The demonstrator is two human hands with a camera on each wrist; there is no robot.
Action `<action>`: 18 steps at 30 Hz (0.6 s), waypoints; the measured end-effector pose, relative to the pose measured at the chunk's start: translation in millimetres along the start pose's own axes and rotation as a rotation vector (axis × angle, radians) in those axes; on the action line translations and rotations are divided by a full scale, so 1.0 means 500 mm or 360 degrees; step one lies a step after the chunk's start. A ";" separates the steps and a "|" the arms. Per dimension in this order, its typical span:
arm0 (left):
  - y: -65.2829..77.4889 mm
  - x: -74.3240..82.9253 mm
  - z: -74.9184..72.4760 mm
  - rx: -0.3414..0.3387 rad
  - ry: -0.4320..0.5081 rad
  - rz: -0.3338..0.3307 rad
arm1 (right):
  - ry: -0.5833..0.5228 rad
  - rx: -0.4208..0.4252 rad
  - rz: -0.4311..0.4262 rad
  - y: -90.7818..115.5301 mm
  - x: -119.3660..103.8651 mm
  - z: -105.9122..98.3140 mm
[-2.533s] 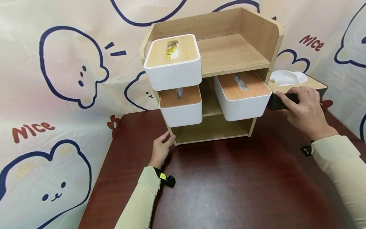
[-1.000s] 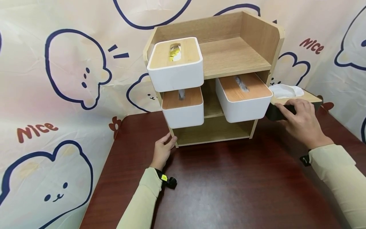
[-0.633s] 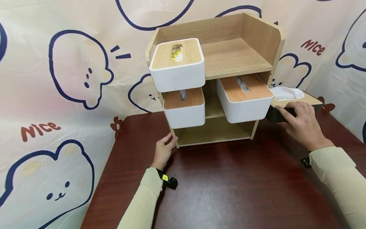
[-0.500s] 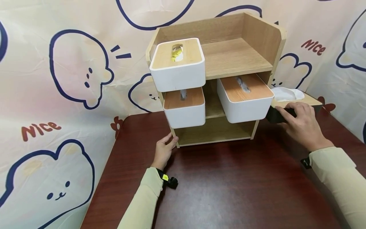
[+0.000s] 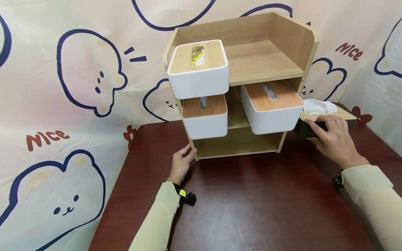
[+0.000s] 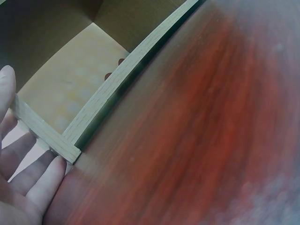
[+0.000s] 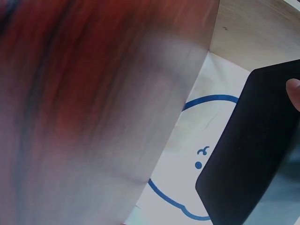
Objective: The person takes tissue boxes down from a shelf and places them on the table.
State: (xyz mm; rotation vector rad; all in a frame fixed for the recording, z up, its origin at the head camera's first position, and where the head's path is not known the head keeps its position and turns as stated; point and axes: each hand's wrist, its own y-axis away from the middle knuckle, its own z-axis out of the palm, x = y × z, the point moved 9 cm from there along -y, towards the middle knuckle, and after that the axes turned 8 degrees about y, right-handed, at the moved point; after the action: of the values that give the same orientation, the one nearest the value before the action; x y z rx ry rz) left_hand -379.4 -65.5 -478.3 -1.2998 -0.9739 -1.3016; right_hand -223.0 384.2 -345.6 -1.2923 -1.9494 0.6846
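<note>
At the lower left corner of a light wooden shelf unit (image 5: 263,59), my left hand (image 5: 181,164) grips the side panel (image 6: 44,129), thumb on the inner side and fingers outside. My right hand (image 5: 336,139) holds a black tissue box (image 5: 304,129) with a pale wooden lid and white tissue (image 5: 317,106) showing on top. The box is close beside the shelf's right side, partly behind a white drawer-like box. The right wrist view shows the box's black face (image 7: 253,145) with one fingertip (image 7: 294,91) on it.
A white box with a pale wooden lid (image 5: 201,80) juts from the top shelf's left. Under it, two more white boxes with brown lids stick out at left (image 5: 205,125) and right (image 5: 276,122). The unit stands on a dark red table (image 5: 238,202) before a cartoon-print wall cloth (image 5: 94,139).
Since the oldest frame, my right hand has lowered the black tissue box and brought it slightly nearer the shelf. Lately only the head view shifts a little; the left hand keeps its grip.
</note>
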 end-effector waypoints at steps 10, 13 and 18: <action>-0.001 -0.005 0.000 -0.0008 -0.0015 -0.0027 | -0.0018 0.0050 0.0008 0.014 0.001 0.003; -0.002 -0.006 0.000 -0.0012 0.0006 -0.0035 | -0.0023 0.0048 0.0024 0.017 0.003 0.003; -0.005 0.002 0.002 -0.0035 -0.0006 -0.0027 | -0.0020 0.0041 0.0021 0.015 0.004 0.003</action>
State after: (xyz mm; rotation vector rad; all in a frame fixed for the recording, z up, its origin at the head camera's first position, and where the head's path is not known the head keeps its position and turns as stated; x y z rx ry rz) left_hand -381.9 -64.3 -476.9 -1.3137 -0.9777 -1.3267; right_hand -220.6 388.9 -351.7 -1.2893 -1.9376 0.7240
